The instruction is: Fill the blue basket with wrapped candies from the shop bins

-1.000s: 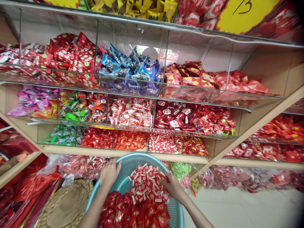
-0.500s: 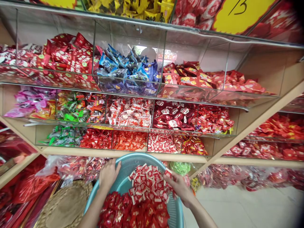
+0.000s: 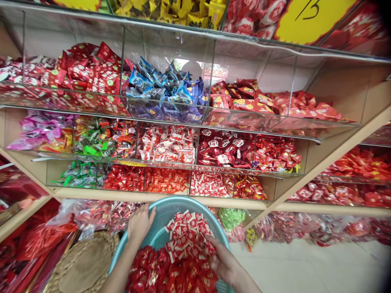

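Observation:
A teal plastic basket (image 3: pixel 225 240) with a slotted wall stands below the shelf front. My left hand (image 3: pixel 141 221) is closed over its far left rim. Inside, small red-and-white wrapped candies (image 3: pixel 187 230) are heaped toward the back. Shiny dark red wrapped candies (image 3: pixel 149 270) fill the near part. My right hand (image 3: pixel 224 260) is inside the basket's right side, at the edge of the red-and-white heap. Its fingers are apart and slightly curled, touching the candies. Their tips are somewhat blurred, and no candy shows clearly gripped in them.
Ahead rises a wooden shelf (image 3: pixel 159 197) with clear compartments of wrapped candies. A yellow price sign (image 3: pixel 314 20) hangs at upper right. A woven straw stool (image 3: pixel 87 264) stands left of the basket. Bagged candies (image 3: pixel 293 226) lie beneath the shelf, beside the tiled floor (image 3: pixel 284 264).
My right hand has moved left and down from the basket's right rim into the candies. The red-and-white candy at its fingertips is no longer seen there. My left hand keeps its place.

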`<move>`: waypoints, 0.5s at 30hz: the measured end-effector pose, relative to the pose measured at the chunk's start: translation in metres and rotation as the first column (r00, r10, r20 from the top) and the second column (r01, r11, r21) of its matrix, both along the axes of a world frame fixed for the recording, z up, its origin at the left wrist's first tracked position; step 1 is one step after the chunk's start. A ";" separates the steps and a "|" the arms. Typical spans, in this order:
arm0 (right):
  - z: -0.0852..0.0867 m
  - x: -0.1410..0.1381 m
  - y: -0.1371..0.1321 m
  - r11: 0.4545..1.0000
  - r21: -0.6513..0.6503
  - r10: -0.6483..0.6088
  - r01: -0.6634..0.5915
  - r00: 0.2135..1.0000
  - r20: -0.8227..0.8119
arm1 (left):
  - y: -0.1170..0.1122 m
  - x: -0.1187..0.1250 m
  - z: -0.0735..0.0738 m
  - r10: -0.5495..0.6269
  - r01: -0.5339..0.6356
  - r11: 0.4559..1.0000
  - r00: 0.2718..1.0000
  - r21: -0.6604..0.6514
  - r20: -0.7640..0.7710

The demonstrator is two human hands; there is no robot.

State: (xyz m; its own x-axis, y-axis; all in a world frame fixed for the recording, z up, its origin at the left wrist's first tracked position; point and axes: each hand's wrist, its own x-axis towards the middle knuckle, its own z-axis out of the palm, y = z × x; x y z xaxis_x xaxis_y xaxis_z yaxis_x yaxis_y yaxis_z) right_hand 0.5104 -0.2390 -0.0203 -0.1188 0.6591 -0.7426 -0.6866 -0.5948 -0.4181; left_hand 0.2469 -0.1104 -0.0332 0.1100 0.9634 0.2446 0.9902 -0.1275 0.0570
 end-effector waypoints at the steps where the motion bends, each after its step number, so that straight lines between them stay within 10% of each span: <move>1: 0.000 0.001 0.000 0.999 -0.017 -0.030 0.029 0.999 -0.040 | 0.000 0.000 0.000 -0.001 0.001 1.000 1.000 0.001 -0.002; 15: 0.018 -0.010 -0.008 0.996 -0.078 -0.062 0.048 0.978 -0.197 | 0.001 0.000 -0.001 0.002 -0.002 1.000 1.000 -0.012 -0.002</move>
